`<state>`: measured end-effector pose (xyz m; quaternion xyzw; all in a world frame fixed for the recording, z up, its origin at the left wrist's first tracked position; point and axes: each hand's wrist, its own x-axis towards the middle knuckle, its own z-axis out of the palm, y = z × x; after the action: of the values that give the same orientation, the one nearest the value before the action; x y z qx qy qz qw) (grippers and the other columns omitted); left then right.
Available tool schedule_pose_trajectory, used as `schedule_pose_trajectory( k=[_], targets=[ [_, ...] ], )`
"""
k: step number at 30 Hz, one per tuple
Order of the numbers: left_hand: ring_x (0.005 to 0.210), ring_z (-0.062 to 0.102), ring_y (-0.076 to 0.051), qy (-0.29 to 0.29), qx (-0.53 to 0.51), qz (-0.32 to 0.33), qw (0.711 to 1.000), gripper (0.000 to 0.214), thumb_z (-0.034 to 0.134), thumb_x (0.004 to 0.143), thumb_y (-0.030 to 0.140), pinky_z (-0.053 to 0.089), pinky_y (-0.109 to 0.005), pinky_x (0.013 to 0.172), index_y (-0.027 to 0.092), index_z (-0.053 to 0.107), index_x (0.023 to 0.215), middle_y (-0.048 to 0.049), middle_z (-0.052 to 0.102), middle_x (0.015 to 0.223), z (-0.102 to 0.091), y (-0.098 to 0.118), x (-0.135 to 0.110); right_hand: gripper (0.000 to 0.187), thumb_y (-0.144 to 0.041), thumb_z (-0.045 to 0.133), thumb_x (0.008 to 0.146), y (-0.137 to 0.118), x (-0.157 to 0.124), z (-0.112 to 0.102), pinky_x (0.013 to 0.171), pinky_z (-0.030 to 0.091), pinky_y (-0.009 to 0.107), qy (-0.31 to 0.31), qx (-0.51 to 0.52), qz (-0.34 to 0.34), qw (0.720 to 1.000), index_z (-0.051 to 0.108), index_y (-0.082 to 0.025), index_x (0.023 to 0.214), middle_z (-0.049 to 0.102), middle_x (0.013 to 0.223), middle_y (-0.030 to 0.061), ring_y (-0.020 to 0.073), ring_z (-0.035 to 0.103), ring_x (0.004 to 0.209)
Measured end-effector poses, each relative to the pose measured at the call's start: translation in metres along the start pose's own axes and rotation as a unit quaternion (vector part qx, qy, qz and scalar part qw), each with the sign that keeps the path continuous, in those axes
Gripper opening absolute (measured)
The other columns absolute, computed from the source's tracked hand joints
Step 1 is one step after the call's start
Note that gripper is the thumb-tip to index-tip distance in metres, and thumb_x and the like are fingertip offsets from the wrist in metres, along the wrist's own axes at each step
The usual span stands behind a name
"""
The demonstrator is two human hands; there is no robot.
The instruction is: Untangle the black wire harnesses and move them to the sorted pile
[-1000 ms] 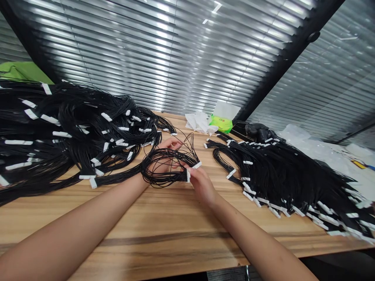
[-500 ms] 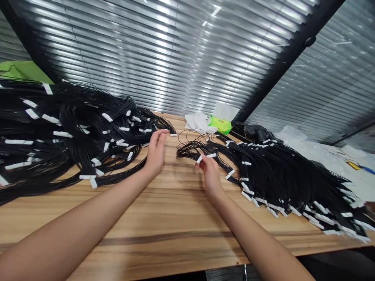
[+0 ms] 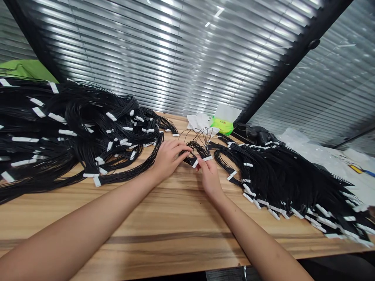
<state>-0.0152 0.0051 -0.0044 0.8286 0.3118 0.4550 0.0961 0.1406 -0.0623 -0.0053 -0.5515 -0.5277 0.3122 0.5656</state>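
Note:
Between my hands is a small looped bundle of thin black wires (image 3: 200, 147) with white tape tags at its ends. My right hand (image 3: 210, 177) pinches it close to two tags, fingers closed. From the other side, my left hand (image 3: 170, 157) has thumb and fingertips closed on the wires' left part. Stray strands arch up over the bundle. To the left lies a large heap of tagged black wires (image 3: 73, 117), with several bundle ends near my left wrist. On the right spreads another pile of tagged black wires (image 3: 281, 175).
The wooden table (image 3: 164, 222) runs under everything, its front edge near the bottom. At the back are a green tissue pack (image 3: 222, 125), crumpled white tissues (image 3: 197, 121) and a black object (image 3: 260, 134). Clear plastic (image 3: 295, 136) lies right. Metallic blinds (image 3: 164, 50) rise behind.
My left hand has moved right, from beside the left heap to the wire bundle, and its fingers have closed there. My right hand keeps its hold. The view has shifted slightly.

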Motion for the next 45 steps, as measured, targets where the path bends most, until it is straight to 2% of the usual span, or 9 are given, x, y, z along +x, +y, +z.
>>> schedule_pose_trajectory(
  k=[4,10,21,29,33,37,40,42,45],
  targets=[
    [0.093,0.056,-0.019,0.009,0.041,0.024,0.999,0.021,0.052,0.091,0.034,0.034,-0.033,0.080,0.026,0.071,0.094,-0.0037,0.066,0.098,-0.001,-0.001,-0.001,0.037,-0.044,0.049,0.085,-0.003,0.000,-0.002,0.063,0.035,0.030,-0.013,-0.032,-0.021,0.999,0.049,-0.021,0.056,0.049,0.058,-0.0012,0.0164,0.045,0.063],
    [0.079,0.055,-0.017,0.044,0.100,0.057,0.992,0.023,0.048,0.093,0.033,0.032,-0.032,0.071,0.026,0.070,0.094,-0.0028,0.066,0.084,-0.005,0.005,-0.002,0.036,-0.042,0.047,0.085,-0.004,0.001,-0.002,0.062,0.035,0.030,-0.023,-0.053,-0.015,0.998,0.049,-0.021,0.056,0.050,0.059,-0.0008,0.0164,0.046,0.063],
    [0.097,0.059,-0.019,0.041,0.081,0.049,0.995,0.025,0.046,0.094,0.031,0.035,-0.034,0.082,0.024,0.069,0.097,-0.0039,0.070,0.106,-0.006,0.010,-0.002,0.041,-0.051,0.051,0.082,0.000,0.000,0.002,0.062,0.036,0.029,-0.028,-0.040,0.003,0.999,0.051,-0.020,0.055,0.052,0.057,-0.0004,0.0158,0.047,0.059],
    [0.092,0.060,-0.019,0.073,0.091,0.066,0.991,0.021,0.054,0.090,0.029,0.034,-0.035,0.081,0.027,0.070,0.103,-0.0035,0.071,0.101,-0.004,0.009,-0.002,0.043,-0.052,0.050,0.083,0.003,0.002,0.003,0.062,0.037,0.030,-0.028,-0.029,0.029,0.999,0.052,-0.020,0.055,0.052,0.054,0.0001,0.0159,0.048,0.058],
    [0.090,0.062,-0.017,0.082,0.082,0.119,0.986,0.020,0.055,0.089,0.023,0.034,-0.034,0.079,0.027,0.070,0.103,-0.0027,0.072,0.101,-0.006,0.010,-0.002,0.039,-0.048,0.049,0.083,0.006,0.003,0.002,0.062,0.037,0.030,-0.034,-0.030,0.034,0.998,0.051,-0.020,0.056,0.051,0.055,-0.0003,0.0159,0.048,0.059],
    [0.091,0.064,-0.015,0.026,0.055,0.216,0.974,0.025,0.054,0.088,0.020,0.038,-0.032,0.081,0.027,0.067,0.108,-0.0025,0.072,0.105,-0.008,0.017,-0.004,0.032,-0.047,0.053,0.080,0.010,0.004,0.003,0.061,0.039,0.030,-0.039,0.017,0.033,0.999,0.054,-0.019,0.063,0.053,0.059,-0.0008,0.0156,0.048,0.060],
    [0.088,0.065,-0.014,-0.029,0.041,0.322,0.945,0.022,0.053,0.087,0.021,0.042,-0.029,0.077,0.027,0.067,0.102,-0.0004,0.073,0.103,-0.007,0.024,-0.005,0.028,-0.046,0.057,0.078,0.011,0.005,0.004,0.063,0.040,0.029,-0.039,0.057,0.025,0.997,0.055,-0.019,0.070,0.055,0.064,-0.0011,0.0155,0.048,0.064],
    [0.085,0.065,-0.013,-0.035,0.041,0.384,0.922,0.020,0.052,0.087,0.023,0.044,-0.028,0.074,0.026,0.068,0.098,0.0002,0.074,0.099,-0.006,0.028,-0.006,0.031,-0.048,0.057,0.078,0.010,0.005,0.004,0.058,0.038,0.028,-0.030,0.049,0.046,0.997,0.052,-0.020,0.066,0.050,0.059,-0.0025,0.0145,0.045,0.059],
    [0.085,0.064,-0.012,-0.024,0.045,0.436,0.898,0.019,0.051,0.088,0.025,0.046,-0.026,0.073,0.026,0.068,0.098,-0.0003,0.074,0.097,-0.005,0.031,-0.007,0.036,-0.050,0.055,0.079,0.008,0.004,0.004,0.055,0.035,0.028,-0.026,0.021,0.071,0.997,0.047,-0.021,0.061,0.045,0.054,-0.0035,0.0138,0.043,0.055]
  ],
)
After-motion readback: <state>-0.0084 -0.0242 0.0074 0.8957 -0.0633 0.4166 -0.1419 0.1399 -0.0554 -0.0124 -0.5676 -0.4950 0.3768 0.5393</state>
